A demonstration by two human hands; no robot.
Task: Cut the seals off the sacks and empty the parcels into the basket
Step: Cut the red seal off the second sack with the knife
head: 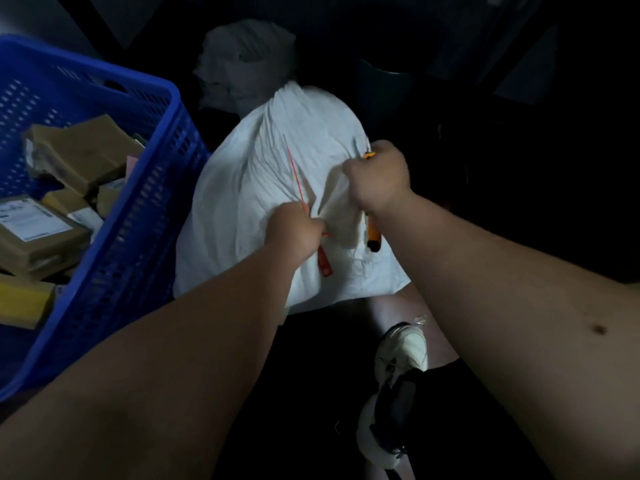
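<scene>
Sack (256,188), white and full, stands on the dark floor at centre of the head view, just right of the blue basket (138,237). Left hand (294,233) is fisted on the gathered cloth at the sack's neck, where the red seal (324,263) hangs: its flat tag dangles just below the fist, and its thin red tail (294,171) runs up and away across the cloth. Any printing on the tag is too blurred to read. Right hand (379,174) grips a fold of the sack beside the left and also holds an orange-handled cutter (373,237), whose ends show above and below the fist. Basket, perforated plastic, holds brown cardboard parcels (83,154); one parcel (31,223) at lower left carries a white shipping label whose text is illegible. A second, greyish sack (246,64) lies behind the first in shadow. A pale shoe (403,348) shows below the right forearm.
</scene>
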